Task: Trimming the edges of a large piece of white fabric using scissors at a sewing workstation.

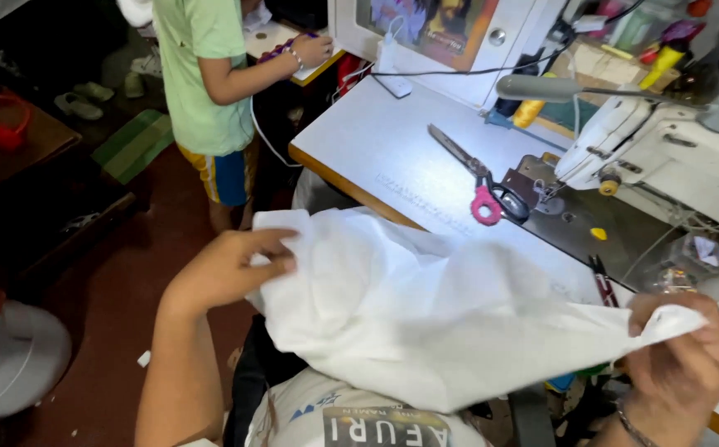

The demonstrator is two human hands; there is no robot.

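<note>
Two hands hold a white cloth (pixel 425 323) at the lower centre: left hand (pixel 227 269) pinches one edge, right hand (pixel 678 364) closes its fingers on a corner. It looks soft, light and limp, best gripped at edges. Scissors (pixel 479 178) lie on the desk (pixel 376 141).

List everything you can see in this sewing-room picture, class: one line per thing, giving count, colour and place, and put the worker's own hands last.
cloth: 1, white, stretched between both hands over the lap
scissors: 1, metal blades, pink and black handles, on the white table
table: 1, white top with wood edge, centre
sewing machine: 1, white, right end of the table
thread cone: 1, yellow, behind the table
other person: 1, green shirt, standing upper left
mat: 1, green, on the floor at left
left hand: 1, gripping the cloth's left edge
right hand: 1, pinching the cloth's right corner
</note>
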